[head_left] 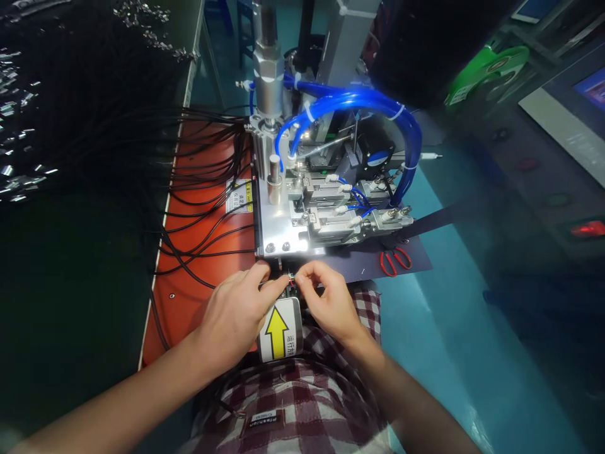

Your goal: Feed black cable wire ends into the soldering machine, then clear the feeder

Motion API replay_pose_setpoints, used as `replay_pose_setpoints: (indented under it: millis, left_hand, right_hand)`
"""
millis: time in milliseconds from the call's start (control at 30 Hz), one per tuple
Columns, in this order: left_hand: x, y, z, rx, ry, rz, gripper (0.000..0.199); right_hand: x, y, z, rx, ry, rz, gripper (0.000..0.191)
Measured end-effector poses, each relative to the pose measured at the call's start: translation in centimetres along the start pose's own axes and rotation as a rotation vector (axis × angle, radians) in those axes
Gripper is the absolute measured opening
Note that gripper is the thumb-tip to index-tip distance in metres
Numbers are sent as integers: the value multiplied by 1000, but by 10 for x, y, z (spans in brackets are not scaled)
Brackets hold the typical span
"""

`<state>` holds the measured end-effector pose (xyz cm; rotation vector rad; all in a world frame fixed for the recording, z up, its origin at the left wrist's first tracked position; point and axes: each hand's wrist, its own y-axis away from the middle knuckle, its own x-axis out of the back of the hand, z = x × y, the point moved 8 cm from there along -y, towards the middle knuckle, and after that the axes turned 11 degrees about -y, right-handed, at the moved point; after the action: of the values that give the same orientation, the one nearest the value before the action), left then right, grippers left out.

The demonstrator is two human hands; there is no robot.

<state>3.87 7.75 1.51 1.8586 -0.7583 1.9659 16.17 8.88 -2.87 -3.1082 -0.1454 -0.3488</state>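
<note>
In front of the metal fixture, my left hand [239, 309] is closed, its fingertips at the machine's near edge. What it grips is mostly hidden. My right hand [333, 306] pinches the ends of thin coloured wires [292, 279], some red and green, with thumb and forefinger. The two hands' fingertips almost meet at these wires. Just below them, a white plate with a yellow arrow [277, 331] sits between the hands. The silver fixture [283, 227], with several small pneumatic clamps, stands right beyond my fingers.
Black cables [203, 217] run across an orange-red surface [189, 290] on the left, beside a large dark cable bundle [94, 94]. Blue air hoses [359, 101] arch over the fixture. Red-handled scissors [396, 260] lie on a dark sheet [359, 265]. A control panel [558, 139] stands at right.
</note>
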Motion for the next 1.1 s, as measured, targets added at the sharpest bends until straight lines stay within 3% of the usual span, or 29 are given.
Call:
replay_pose_setpoints:
  millis: [300,533,800,1100]
  left_hand:
    - [-1,0,0,3,21,-10,33]
    - [-1,1,-1,9,28,-15,33]
    - [1,-1,0,8,-23,-33,29]
    - [-1,-1,-1,6,-20,-33,33]
  right_hand:
    - [1,1,-6,127,-13,32,11]
    - [-6,-1,16,-190,-208,-63,15]
    - [-4,-3,12,-151,-179,-65,15]
    - [-5,-4,17,-261,-210,-79,16]
